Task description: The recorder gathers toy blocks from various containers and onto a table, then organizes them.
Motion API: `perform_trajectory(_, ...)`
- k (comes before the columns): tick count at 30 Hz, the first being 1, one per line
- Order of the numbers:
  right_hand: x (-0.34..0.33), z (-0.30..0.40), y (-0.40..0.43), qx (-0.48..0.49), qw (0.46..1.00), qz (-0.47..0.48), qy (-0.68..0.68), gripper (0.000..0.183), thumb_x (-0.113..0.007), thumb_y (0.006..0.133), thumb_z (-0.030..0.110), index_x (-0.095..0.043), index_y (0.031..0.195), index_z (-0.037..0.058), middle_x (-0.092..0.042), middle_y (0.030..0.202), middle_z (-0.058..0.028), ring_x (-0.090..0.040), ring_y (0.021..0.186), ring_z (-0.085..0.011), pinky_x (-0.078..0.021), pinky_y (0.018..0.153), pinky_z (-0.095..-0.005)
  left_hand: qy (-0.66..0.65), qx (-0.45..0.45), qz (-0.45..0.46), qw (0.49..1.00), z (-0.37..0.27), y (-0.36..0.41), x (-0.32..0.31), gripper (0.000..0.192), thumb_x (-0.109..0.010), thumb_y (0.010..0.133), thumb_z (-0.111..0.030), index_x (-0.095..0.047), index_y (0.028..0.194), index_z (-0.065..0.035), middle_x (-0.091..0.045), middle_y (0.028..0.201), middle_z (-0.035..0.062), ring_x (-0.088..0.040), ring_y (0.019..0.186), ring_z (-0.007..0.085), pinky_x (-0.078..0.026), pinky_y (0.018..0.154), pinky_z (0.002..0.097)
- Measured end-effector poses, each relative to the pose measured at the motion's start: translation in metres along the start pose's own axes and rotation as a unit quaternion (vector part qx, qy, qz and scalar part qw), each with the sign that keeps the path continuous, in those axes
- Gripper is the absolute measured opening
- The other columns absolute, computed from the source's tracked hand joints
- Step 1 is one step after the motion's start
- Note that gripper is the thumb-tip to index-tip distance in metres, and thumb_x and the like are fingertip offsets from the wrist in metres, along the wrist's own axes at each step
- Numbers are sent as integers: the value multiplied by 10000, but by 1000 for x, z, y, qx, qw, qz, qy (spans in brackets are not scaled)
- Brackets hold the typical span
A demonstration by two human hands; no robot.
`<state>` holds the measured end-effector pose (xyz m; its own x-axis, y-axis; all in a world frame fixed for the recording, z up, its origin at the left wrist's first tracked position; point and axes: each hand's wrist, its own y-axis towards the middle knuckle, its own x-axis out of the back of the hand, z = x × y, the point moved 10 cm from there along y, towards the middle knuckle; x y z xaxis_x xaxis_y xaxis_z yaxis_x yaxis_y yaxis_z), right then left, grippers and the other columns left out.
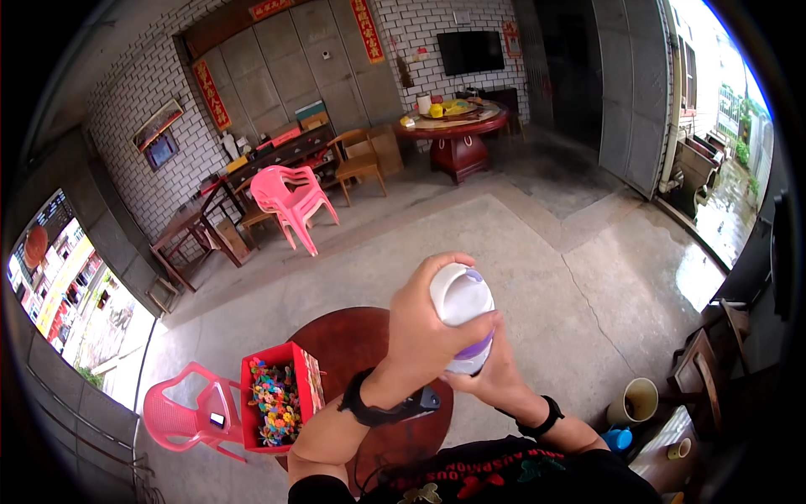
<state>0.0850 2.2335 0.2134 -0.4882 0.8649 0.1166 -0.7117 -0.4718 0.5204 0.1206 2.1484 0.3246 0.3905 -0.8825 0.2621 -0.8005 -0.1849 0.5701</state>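
A white cylindrical container with purple parts point(463, 299) is held up in front of me, above the far right edge of a round dark-red wooden table point(340, 331). My left hand point(422, 315) wraps around its upper part, the thumb across its side. Lower down, my right hand point(494, 372) grips the same container near its base. On the table's left side, a red box point(250, 416) holds many small colourful flower-like pieces point(277, 403). A dark device point(423, 403) lies on the table, partly hidden behind my left forearm.
A pink plastic chair point(167, 406) with a phone point(217, 419) on its seat stands left of the box. Stacked pink chairs point(293, 198) are farther off. At the lower right are a cream bucket point(633, 401), a blue jug point(618, 439) and wooden furniture point(699, 372).
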Motion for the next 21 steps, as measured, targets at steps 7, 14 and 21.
perform_trajectory(7,15,-3,5,117,983,-57,-128,852,-803,627,222,-320,1288,-12,-525,1131,-165,-529,1072,-242,-435,877,-378,194,-140,-45,970,-21,-10,3,599,-814,547,-194,-538,1057,-44,-585,1039,84,-570,962,184,-454,822,300)
perform_trajectory(14,-48,-17,-38,-138,812,416,385,862,-801,559,145,-392,1308,20,-520,1228,-91,-471,1159,-193,-368,982,-335,-192,21,303,933,-8,-7,-27,619,-818,533,-175,-521,1058,-37,-561,1143,122,-531,1053,187,-418,900,306)
perform_trajectory(21,-42,-22,-11,-105,932,284,200,937,-823,574,223,-313,1339,41,-483,1249,-85,-458,1161,-178,-346,998,-335,-111,55,72,990,6,13,7,505,-770,609,-60,-519,1047,-34,-607,987,65,-571,899,135,-455,823,272)
